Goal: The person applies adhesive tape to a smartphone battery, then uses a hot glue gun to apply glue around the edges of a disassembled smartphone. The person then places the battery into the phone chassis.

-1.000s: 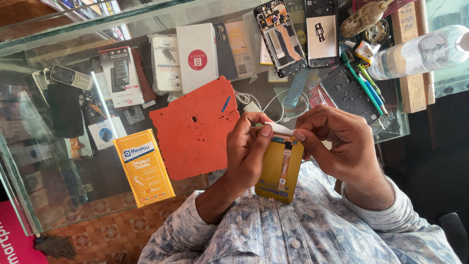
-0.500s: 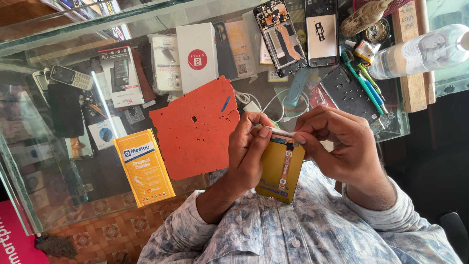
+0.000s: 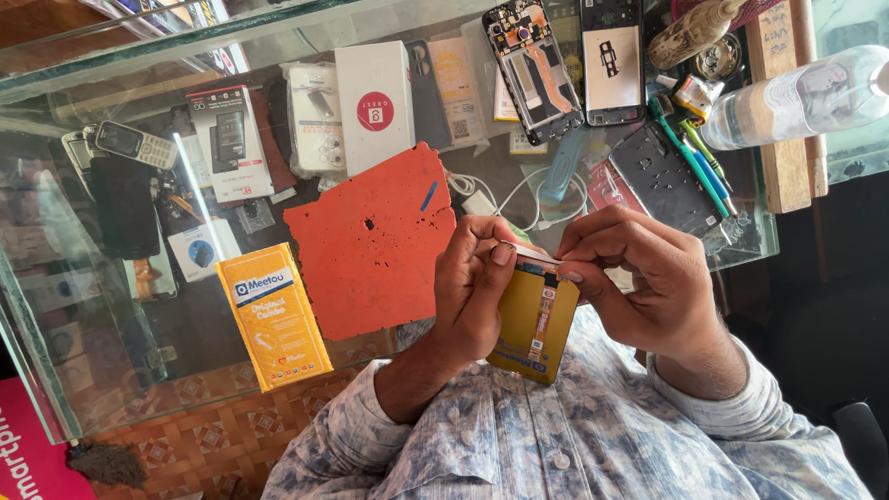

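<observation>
My left hand (image 3: 477, 292) and my right hand (image 3: 639, 278) together hold a yellow rectangular phone panel (image 3: 528, 329) with an orange ribbon strip down its middle, just above my patterned shirt. The left hand wraps its left edge, with the thumb on the top corner. The fingertips of my right hand pinch a thin white strip (image 3: 530, 252) along the panel's top edge. Just left of my hands, an orange mat (image 3: 370, 245) lies on the glass counter (image 3: 111, 370).
A yellow box (image 3: 273, 315) lies left of the mat. Farther back are a white box (image 3: 375, 106), two opened phones (image 3: 574, 60), a white cable (image 3: 500, 194), blue and green tools (image 3: 690, 153) and a plastic bottle (image 3: 806, 97). Old phones (image 3: 120, 176) lie under the glass.
</observation>
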